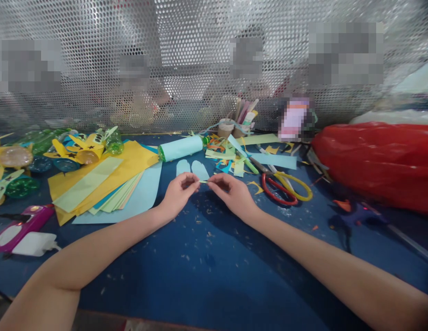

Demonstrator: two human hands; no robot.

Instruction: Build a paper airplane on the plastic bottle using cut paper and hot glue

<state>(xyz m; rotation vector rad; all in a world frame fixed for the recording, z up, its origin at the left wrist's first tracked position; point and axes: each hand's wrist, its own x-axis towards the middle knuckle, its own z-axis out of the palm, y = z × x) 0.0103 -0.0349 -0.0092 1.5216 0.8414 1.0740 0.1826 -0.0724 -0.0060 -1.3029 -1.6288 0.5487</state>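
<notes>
At the bottom of the frame, the bare blue desk (200,285) is flecked with tiny bits. A magenta power strip (34,223) with a white adapter (36,243) plugged in lies at the left edge; toward the right edge is a dark blue glue gun (363,215).

In the middle of the frame, the left hand (179,195) and right hand (233,195) face each other just above the desk. The left grip pinches one end of a small pale strip (203,181) between thumb and fingertips, and the right grip pinches the other end, so the strip spans the gap between them.

Just beyond the fingers lie two light blue rounded paper pieces (199,169), side by side. Right of centre are scissors with red handles (281,195) and others with yellow handles (301,186), overlapping. Left of centre, layered coloured sheets (138,154) spread out.

Farther up, a green bottle wrapped in light blue paper (181,148) lies on its side, near paper scraps (220,155). A red plastic bag (372,165) fills the right side. Yellow paper-and-bottle crafts (88,149) sit at the left. Behind, cups (226,128) holding sticks stand before a perforated metal screen (189,46).
</notes>
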